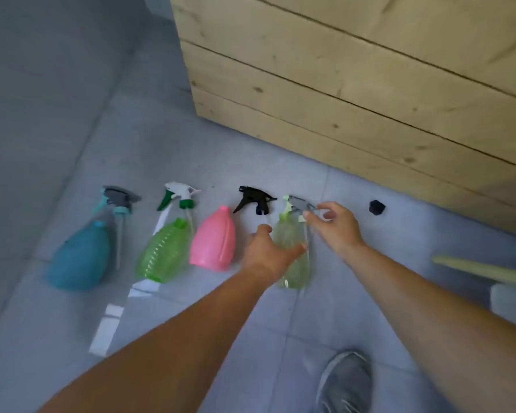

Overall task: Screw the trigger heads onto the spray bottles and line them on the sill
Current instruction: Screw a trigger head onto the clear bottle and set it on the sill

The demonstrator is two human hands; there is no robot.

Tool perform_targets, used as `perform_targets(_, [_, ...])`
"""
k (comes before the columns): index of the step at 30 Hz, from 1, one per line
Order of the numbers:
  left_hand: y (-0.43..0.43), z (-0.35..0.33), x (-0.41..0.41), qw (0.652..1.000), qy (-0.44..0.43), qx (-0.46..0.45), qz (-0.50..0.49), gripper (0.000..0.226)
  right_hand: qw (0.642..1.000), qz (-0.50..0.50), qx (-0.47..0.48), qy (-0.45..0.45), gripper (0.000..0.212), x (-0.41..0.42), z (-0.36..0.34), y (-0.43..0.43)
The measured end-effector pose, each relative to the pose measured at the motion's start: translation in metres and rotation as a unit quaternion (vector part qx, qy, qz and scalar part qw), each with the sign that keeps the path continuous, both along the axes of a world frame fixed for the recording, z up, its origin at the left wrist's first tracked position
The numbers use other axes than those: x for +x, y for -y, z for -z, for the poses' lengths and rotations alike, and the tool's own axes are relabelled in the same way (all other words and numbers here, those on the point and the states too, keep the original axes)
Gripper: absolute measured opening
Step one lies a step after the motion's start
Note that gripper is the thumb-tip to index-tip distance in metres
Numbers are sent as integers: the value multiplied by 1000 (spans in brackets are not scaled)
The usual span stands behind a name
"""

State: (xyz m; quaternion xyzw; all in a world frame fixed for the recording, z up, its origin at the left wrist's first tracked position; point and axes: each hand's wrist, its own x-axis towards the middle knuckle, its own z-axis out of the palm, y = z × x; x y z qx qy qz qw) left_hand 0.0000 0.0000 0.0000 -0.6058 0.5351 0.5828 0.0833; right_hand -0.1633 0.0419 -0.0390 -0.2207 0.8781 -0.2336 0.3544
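Several spray bottles lie in a row on the grey tiled floor: a teal bottle (pixel 79 260), a ribbed green bottle (pixel 163 253), a pink bottle (pixel 213 238) and a clear pale green bottle (pixel 292 257). Loose trigger heads lie above them: grey and teal (pixel 118 199), white and green (pixel 178 196), black (pixel 255 199), grey and light green (pixel 297 204). My left hand (pixel 270 251) wraps around the pale green bottle. My right hand (pixel 332 223) pinches the grey and light green trigger head with its fingertips.
A wooden plank crate (pixel 355 84) stands right behind the row. A small black cap (pixel 376 207) lies near its base. A pale stick (pixel 483 271) and a white object (pixel 511 302) are at the right edge. My grey shoe (pixel 346 383) is below.
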Motion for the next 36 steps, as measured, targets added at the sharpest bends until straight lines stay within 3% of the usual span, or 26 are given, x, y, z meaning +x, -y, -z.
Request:
perform_targets(8, [-6,39,-13,987,75,-117,76,87,1000,11,17,-12,54,-12,45,27])
perform_targets(17, [-8,47,-13,977,107,-125,137,76,999,-20,25,-14,42,-15,47,34])
perform_targets(23, [-12,42,-18,980,105,-101,138,77,998,10,-12,64,24,-22,36,31])
perform_targets(28, [-16,24,-20,991,47,-81,99,69,990,25,-24,137,19,-33,3,28])
perform_targets(36, [-9,-60,0,988,-130,-80,26,48,986,-9,-121,118,20,-54,-122,45])
